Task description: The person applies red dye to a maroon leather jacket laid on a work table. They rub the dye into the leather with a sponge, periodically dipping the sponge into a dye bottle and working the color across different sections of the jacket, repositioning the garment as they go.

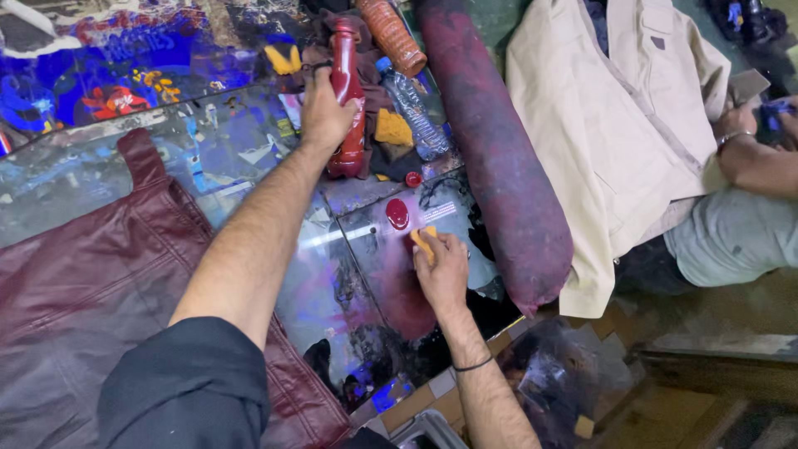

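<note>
In the head view, the left hand is gripping a red squeeze bottle, standing upright at the far side of the glass-topped desk. The right hand is closing around a small yellow sponge, pressing it on the glass just beside a red paint blob. A maroon leather jacket is lying to the left, well apart from the sponge.

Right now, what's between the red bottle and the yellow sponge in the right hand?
Head view: a puddle of dark red dye on the glass tabletop and a small red cap lie between the red bottle and the yellow sponge.
</note>
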`<state>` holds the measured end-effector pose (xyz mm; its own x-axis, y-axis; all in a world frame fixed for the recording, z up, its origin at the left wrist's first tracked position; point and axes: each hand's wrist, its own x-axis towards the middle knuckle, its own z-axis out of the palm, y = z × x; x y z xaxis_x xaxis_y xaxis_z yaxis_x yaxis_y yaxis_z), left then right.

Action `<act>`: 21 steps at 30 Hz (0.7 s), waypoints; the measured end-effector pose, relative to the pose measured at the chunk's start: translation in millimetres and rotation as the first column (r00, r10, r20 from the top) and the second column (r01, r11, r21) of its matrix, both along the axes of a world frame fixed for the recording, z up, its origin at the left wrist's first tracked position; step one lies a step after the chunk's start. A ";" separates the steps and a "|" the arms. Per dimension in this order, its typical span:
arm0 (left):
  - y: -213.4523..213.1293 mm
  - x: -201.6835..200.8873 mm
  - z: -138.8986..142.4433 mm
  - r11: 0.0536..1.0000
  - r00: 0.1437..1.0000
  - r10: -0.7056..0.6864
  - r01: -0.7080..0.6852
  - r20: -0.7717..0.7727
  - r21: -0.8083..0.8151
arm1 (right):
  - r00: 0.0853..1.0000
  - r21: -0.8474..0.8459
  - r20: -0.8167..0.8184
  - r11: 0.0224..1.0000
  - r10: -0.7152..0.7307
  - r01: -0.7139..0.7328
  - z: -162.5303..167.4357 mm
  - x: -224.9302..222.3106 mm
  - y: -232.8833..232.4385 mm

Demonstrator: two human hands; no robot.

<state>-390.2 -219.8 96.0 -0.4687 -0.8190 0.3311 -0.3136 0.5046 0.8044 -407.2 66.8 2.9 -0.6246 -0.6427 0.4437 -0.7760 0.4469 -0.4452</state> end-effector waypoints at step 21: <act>49.9 76.0 -30.7 0.985 0.993 -0.119 0.120 0.016 -0.122 | 0.987 0.284 -0.021 0.947 0.162 -0.149 -32.1 -8.8 27.9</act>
<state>-314.3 -169.8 65.3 -0.5643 -0.7101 0.4211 -0.2514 0.6337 0.7316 -415.9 94.7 -29.2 -0.4913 -0.8325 0.2560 -0.8614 0.4212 -0.2837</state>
